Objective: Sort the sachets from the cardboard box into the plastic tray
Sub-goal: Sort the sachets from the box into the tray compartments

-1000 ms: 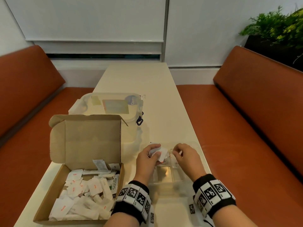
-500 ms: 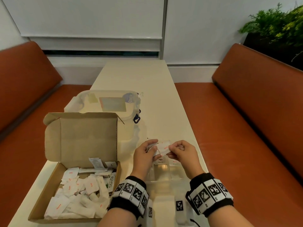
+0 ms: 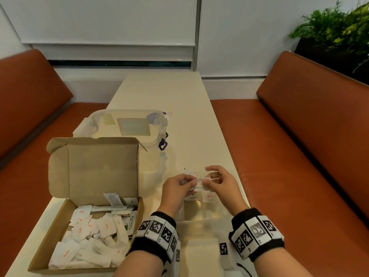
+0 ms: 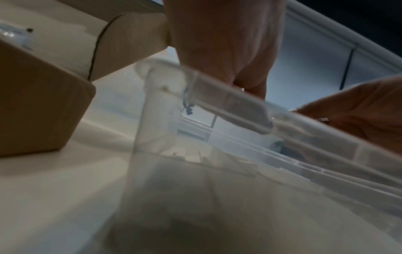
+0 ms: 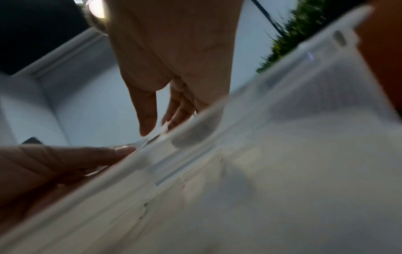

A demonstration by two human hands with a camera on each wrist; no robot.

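An open cardboard box at the near left holds several white sachets. A clear plastic tray lies in front of me, with a white sachet lying in a far compartment. Above the tray's far end my left hand and right hand meet, both pinching a small bunch of white sachets. In the left wrist view the tray wall fills the front and hides the fingertips. In the right wrist view my right thumb and fingers close on a thin sachet edge.
A clear lidded plastic container stands behind the cardboard box, whose lid is raised upright. The cream table runs away from me between two orange benches. A planter is at the far right.
Both hands have stayed over the tray's far end; the right hand has come in to pinch the sachets the left hand was holding alone. The camera has tilted slightly.
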